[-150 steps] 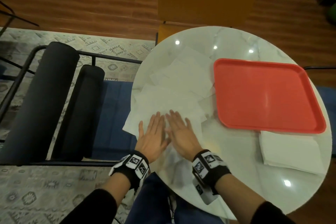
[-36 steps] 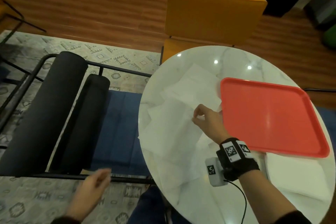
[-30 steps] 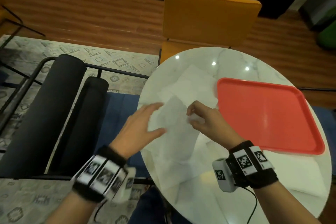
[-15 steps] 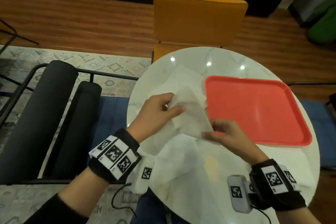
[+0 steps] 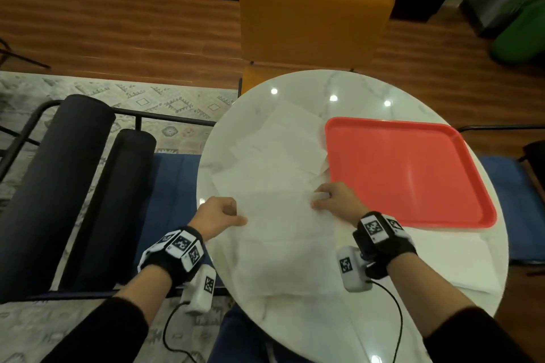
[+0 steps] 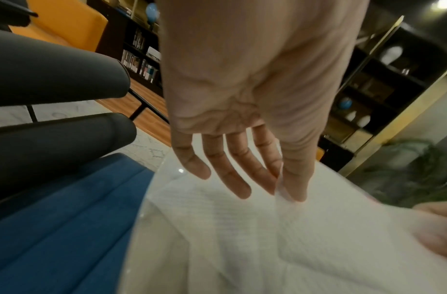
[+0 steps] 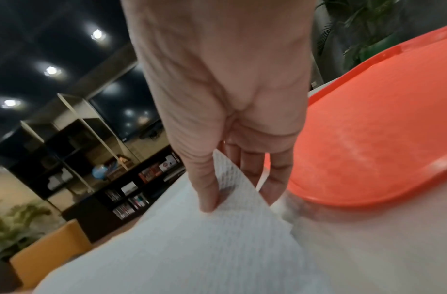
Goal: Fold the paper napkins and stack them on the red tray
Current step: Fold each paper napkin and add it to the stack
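Note:
A white paper napkin is stretched out flat between my hands above the near part of the round marble table. My left hand pinches its left edge between thumb and forefinger. My right hand pinches its right corner, the thumb on top of the paper. More unfolded napkins lie overlapping beyond it. The red tray sits to the right with nothing on it. A folded napkin lies in front of the tray.
An orange chair stands at the table's far side. Black padded rolls on a metal frame and a blue cushion are on the left. Another blue cushion lies to the right of the table.
Both hands lifted one napkin off the pile, drew it toward me and spread it wide. The left hand came back onto the table after hanging off its edge.

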Demonstrator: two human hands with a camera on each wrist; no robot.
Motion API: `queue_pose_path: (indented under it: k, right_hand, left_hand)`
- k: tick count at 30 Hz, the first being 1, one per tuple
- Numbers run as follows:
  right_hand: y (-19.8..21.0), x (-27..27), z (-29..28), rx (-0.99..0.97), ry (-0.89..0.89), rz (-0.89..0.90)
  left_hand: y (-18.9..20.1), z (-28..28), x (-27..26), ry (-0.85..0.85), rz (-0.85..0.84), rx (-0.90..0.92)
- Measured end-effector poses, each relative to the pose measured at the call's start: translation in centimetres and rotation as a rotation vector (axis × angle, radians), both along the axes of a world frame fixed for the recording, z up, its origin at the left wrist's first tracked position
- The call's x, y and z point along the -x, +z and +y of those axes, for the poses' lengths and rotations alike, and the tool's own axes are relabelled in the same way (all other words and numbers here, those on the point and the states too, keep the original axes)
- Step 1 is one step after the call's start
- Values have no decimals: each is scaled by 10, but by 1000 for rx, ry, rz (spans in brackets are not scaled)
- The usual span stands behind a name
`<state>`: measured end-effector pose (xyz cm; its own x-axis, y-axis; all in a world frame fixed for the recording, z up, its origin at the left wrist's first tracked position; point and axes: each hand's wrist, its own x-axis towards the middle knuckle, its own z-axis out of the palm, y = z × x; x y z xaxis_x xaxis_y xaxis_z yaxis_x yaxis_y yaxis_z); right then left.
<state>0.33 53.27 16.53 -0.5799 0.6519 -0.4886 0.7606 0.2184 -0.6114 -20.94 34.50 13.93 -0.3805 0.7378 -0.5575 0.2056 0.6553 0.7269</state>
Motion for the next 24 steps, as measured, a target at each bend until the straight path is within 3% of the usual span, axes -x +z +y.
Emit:
queue_pose_path:
  k: [7, 13, 17, 20, 22, 24]
  right_hand:
    - [-7, 1, -1, -195, -55, 99]
    - [-20, -37, -35, -254, -64, 164]
    - [-32, -64, -62, -263, -30, 119]
    - [-35, -73, -78, -220, 143, -44]
    - [-34, -74, -79, -183, 163, -136]
    - [-34, -70, -75, -222, 58, -131]
  left_hand:
    - [-12, 11, 14, 22, 163, -89]
    - [-16, -23, -11, -20, 286, -183]
    - [-29, -44, -27, -207, 394, -153]
    - [-37, -54, -30, -297, 500, -82]
    - [-40, -58, -30, -242, 543, -142]
    - [-41, -58, -31, -117, 551, -223]
